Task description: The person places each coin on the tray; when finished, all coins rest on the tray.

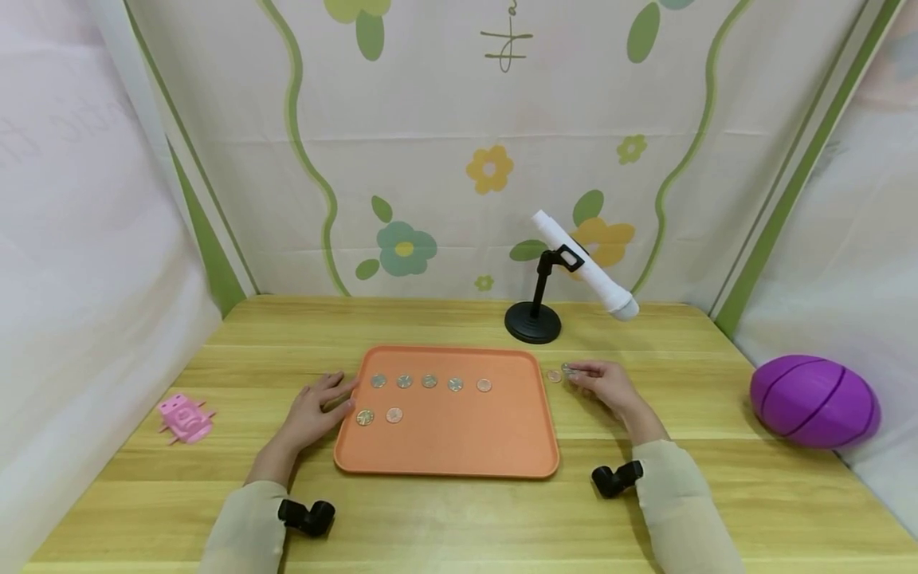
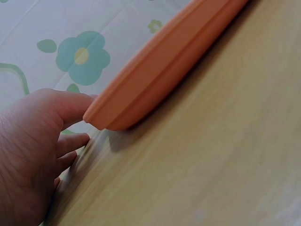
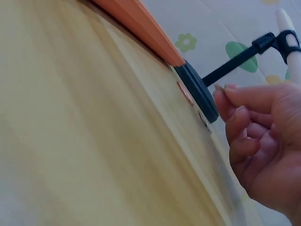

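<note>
An orange tray (image 1: 502, 438) lies mid-table and holds several coins: a row with a silver coin (image 1: 405, 381) in it, and two more below, one of them copper (image 1: 394, 414). My left hand (image 1: 337, 395) rests flat on the table, its fingers straight against the tray's left rim (image 2: 155, 70). My right hand (image 1: 584, 373) lies right of the tray with its fingers loosely curled. Its fingertips sit at a silver coin (image 1: 568, 369) on the table, and I cannot tell if they touch it. A copper coin (image 1: 554, 375) lies beside it, between hand and tray (image 3: 141, 23).
A black stand (image 1: 533, 323) holding a white tube (image 1: 584, 267) stands behind the tray's far right corner. A purple ball (image 1: 814, 400) sits at the right table edge and a pink toy (image 1: 185, 418) at the left. Cloth walls enclose three sides.
</note>
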A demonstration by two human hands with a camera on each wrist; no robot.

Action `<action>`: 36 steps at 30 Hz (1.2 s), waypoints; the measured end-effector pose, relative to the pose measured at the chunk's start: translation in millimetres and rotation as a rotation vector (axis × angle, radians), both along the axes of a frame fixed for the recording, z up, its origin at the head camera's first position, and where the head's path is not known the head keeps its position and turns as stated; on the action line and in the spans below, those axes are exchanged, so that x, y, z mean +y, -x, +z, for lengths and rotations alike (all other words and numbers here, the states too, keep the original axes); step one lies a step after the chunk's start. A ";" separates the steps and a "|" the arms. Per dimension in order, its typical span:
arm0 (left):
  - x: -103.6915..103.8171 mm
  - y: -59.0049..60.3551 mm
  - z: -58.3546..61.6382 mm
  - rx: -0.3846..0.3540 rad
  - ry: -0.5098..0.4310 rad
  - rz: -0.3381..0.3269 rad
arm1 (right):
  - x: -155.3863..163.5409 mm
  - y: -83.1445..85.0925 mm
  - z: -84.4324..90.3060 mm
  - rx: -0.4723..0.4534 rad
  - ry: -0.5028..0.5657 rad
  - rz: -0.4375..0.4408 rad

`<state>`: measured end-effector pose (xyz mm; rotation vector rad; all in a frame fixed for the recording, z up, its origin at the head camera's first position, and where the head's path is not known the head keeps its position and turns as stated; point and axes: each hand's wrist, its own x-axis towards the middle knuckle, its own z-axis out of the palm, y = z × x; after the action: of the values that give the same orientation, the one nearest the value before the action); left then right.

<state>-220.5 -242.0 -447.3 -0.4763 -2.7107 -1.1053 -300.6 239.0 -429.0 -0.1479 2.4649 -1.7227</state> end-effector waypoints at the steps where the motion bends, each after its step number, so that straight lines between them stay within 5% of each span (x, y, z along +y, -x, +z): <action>1: -0.2 0.1 -0.1 -0.003 0.000 0.000 | -2.6 -0.9 2.3 -0.002 0.005 0.006; 18: -2.0 2.1 -2.5 -0.002 0.016 0.002 | -90.5 -19.8 54.3 0.065 0.105 0.204; 28: -2.4 2.2 -3.6 -0.009 0.011 -0.001 | -153.1 -28.0 42.1 -0.014 0.208 0.317; 36: -2.1 2.4 -4.3 -0.009 0.008 -0.003 | -184.6 -33.5 22.2 -0.054 0.169 0.363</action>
<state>-222.9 -244.1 -451.6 -0.4772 -2.7241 -1.1012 -267.1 54.4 -406.8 -0.5229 2.0905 -1.7397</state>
